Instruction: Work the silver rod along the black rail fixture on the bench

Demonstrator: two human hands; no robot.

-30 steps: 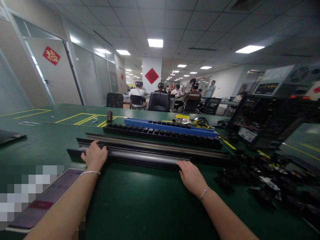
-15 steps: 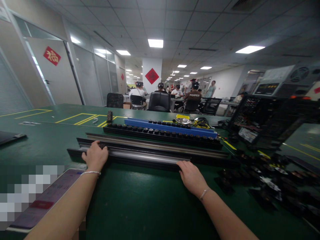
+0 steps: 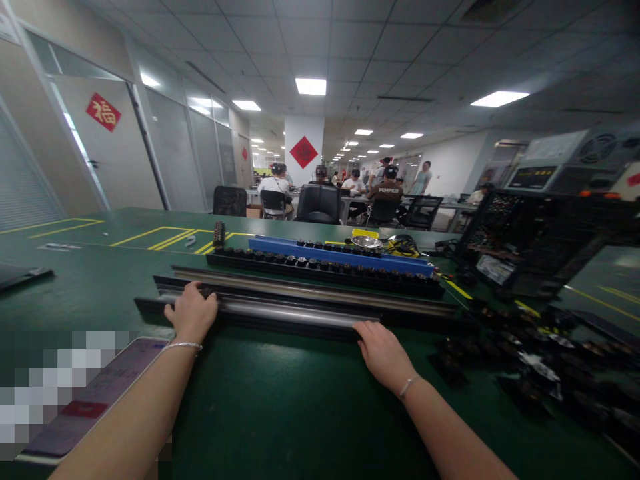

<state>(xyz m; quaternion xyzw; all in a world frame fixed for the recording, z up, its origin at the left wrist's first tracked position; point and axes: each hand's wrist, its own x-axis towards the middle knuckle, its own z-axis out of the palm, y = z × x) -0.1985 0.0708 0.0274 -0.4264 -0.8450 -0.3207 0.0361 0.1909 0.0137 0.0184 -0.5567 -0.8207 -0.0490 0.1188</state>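
Note:
A long black channel rail with a shiny metal strip (image 3: 290, 312) lies across the green table in front of me. My left hand (image 3: 193, 312) is closed over its left part, thumb on the near side. A small dark piece (image 3: 205, 292) shows beside those fingers, its kind unclear. At the rail's right end, my right hand (image 3: 383, 353) grips the edge with bent fingers, their tips partly hidden. Just behind lies a second similar rail (image 3: 320, 291). Farther back runs a black strip with a row of round black parts (image 3: 300, 264), next to a blue bar (image 3: 280, 248).
A phone (image 3: 95, 400) lies at the left front. Loose black parts (image 3: 540, 367) are heaped on the right, near an open black machine case (image 3: 525, 240). A metal dish (image 3: 367, 242) stands behind the blue bar. People sit beyond the black chairs (image 3: 319, 203).
Almost nothing differs. My left hand has shifted very slightly to the right on the near rail; my right hand keeps its place.

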